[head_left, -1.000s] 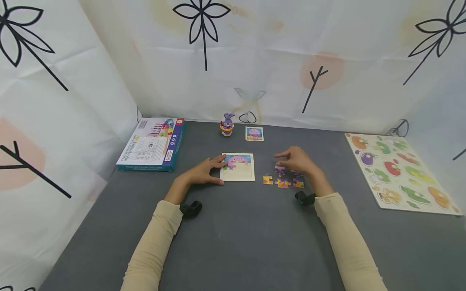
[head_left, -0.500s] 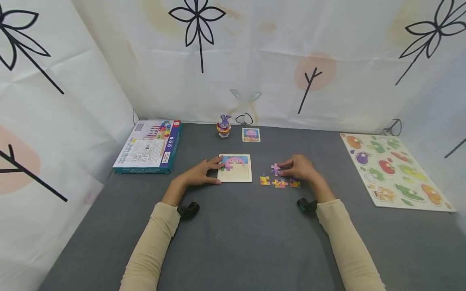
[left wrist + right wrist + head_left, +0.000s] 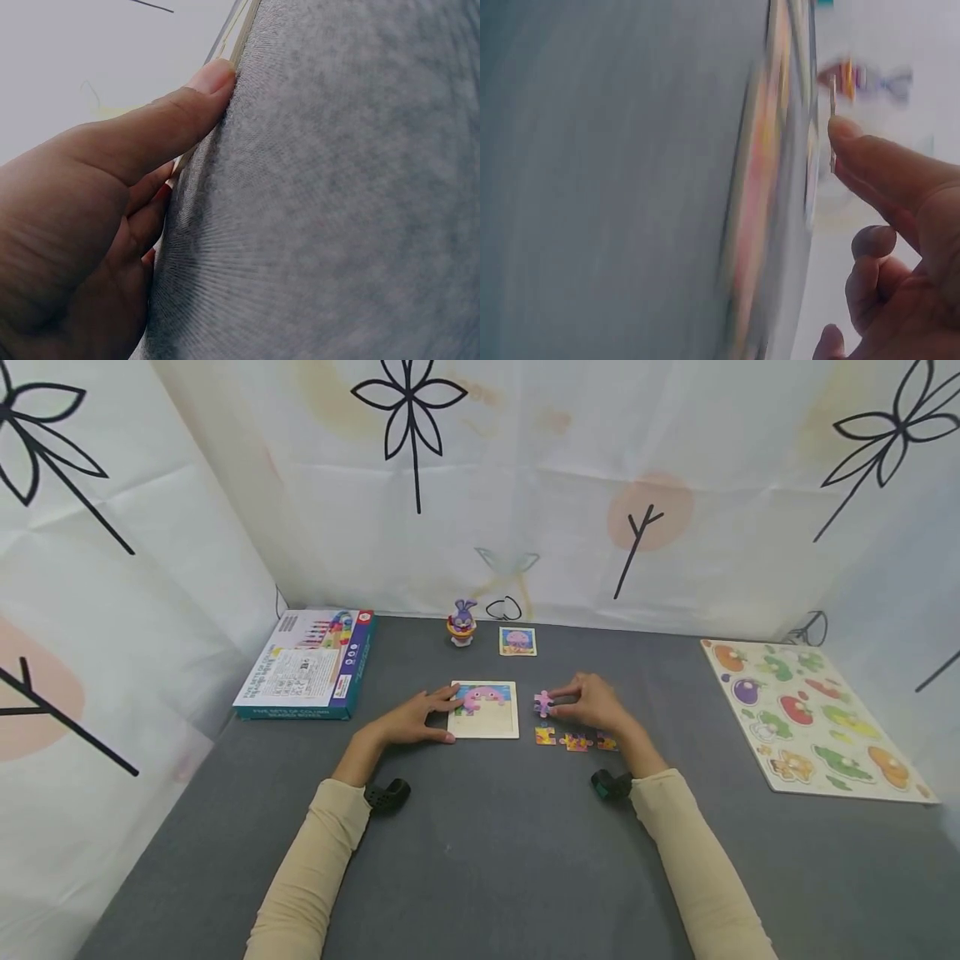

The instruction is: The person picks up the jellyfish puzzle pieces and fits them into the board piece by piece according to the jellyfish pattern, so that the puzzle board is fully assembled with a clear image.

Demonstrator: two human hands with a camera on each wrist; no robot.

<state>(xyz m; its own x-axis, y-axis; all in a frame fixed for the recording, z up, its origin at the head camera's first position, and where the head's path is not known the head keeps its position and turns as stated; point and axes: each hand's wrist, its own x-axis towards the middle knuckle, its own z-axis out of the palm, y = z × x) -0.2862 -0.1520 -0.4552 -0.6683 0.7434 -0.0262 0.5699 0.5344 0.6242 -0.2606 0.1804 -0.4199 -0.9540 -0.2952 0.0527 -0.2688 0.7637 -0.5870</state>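
A square puzzle board (image 3: 487, 726) lies on the grey table, with pink and blue pieces in its upper part and a bare cream lower part. My left hand (image 3: 411, 717) rests along the board's left edge, fingers near its upper left corner and thumb by its lower left side. The left wrist view shows the thumb (image 3: 165, 127) straight against that edge. Between thumb and finger, my right hand (image 3: 592, 703) pinches a pink and purple jigsaw piece (image 3: 543, 703), just right of the board. Seen edge-on in the right wrist view, the jigsaw piece (image 3: 832, 97) looks thin and raised.
Several yellow, orange and pink jigsaw pieces (image 3: 576, 742) lie in a row below the right hand. Behind the board stand a rabbit figurine (image 3: 462, 622) and a small picture card (image 3: 517, 642). A boxed set (image 3: 303, 664) lies left, a vegetable puzzle board (image 3: 813, 718) right.
My right hand has picked up the pink and purple jigsaw piece and carried it left toward the board. The left hand stays at the board's edge.
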